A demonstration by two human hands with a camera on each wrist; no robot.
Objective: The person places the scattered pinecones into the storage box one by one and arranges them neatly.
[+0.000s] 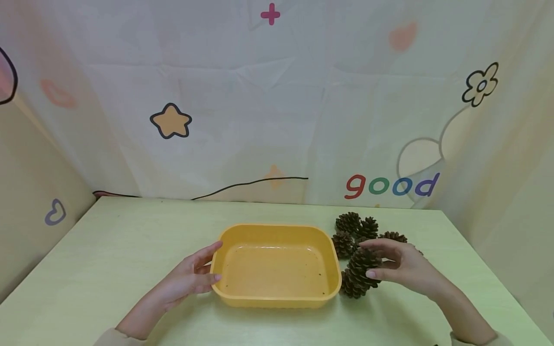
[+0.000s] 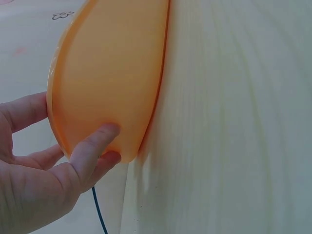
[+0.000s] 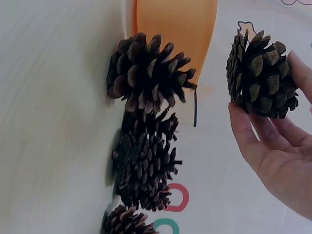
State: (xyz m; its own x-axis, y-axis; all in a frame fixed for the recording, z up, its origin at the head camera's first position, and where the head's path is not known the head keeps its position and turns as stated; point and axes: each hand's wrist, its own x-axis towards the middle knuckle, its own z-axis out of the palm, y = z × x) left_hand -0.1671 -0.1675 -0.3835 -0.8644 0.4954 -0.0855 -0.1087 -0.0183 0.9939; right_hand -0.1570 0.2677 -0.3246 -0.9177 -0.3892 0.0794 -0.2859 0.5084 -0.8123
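Note:
A yellow plastic tray [image 1: 277,302] stands on the table, with a few dark specks on its floor. My left hand [image 1: 190,276] grips its left end, thumb and index finger over the rim; in the left wrist view other fingers [image 2: 100,139] press its outer wall. Just off the tray's right end, my right hand [image 1: 409,266] holds a brown pine cone [image 3: 265,80] between thumb and fingers, raised above the table. Below it in the head view, partly covered, another pine cone [image 1: 352,288] lies beside the tray.
Several more pine cones [image 1: 347,222] lie clustered behind the right hand, some partly hidden by it. A printed curtain [image 1: 242,105] hangs along the table's back edge and sides. The light wooden tabletop [image 1: 117,250] extends left of the tray.

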